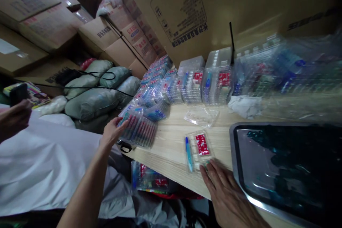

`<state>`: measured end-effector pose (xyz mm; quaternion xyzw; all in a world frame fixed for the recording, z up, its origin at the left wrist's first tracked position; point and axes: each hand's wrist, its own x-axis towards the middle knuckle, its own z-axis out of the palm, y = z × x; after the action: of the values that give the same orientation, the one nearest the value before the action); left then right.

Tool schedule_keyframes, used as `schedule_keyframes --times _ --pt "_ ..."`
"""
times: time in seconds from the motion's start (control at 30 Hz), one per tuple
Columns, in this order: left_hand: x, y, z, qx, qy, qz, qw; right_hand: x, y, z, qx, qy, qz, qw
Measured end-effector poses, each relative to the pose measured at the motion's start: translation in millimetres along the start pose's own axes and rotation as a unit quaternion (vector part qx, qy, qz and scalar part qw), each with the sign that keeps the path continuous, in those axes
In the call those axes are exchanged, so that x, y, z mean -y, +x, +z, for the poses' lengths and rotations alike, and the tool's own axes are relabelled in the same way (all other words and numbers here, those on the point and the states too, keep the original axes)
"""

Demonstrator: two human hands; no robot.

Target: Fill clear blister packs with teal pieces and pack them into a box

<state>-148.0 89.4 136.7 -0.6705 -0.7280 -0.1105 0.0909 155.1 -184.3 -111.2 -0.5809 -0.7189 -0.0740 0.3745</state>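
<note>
Left hand (112, 133): open, fingers spread against the near end of a stack of clear plastic blister packs (137, 130); whether it grips the stack cannot be told.

Right hand (226, 188): almost flat, fingers spread, fingertips touching the lower edge of a single blister pack (197, 151); it shows no grip.

Single pack: lies flat on a light wooden tabletop (168, 149), a blue pen (189, 154) inside beside a red card (202, 144).

Stack: lies on its side at the table's near corner, partly over the edge.

Tabletop: an empty clear plastic shell (201, 117) lies beyond the hands, below rows of filled packs (192, 82) and crumpled white cloth (244, 107).

Right side: a dark steel-rimmed tray (280, 171) sits just beside the right hand.

Left edge: a second person's hand (14, 117) (not the camera wearer's) holds a dark phone (18, 94) above a white sheet (40, 164).

Background: cardboard cartons (181, 7) and grey-green sacks (91, 103).
</note>
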Motion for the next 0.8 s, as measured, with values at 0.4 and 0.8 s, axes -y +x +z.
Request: schedule_keyframes --times 0.4,0.8 --pt "-28.4 19.4 14.8 0.054 0.145 -0.007 0.988 0.2 -2.6 -0.5 0.010 -0.009 0.003 1.000" --pt "-37.6 18.1 19.9 0.048 0.169 -0.015 0.984 1.9 -8.5 2.9 0.029 -0.012 0.005 0.999"
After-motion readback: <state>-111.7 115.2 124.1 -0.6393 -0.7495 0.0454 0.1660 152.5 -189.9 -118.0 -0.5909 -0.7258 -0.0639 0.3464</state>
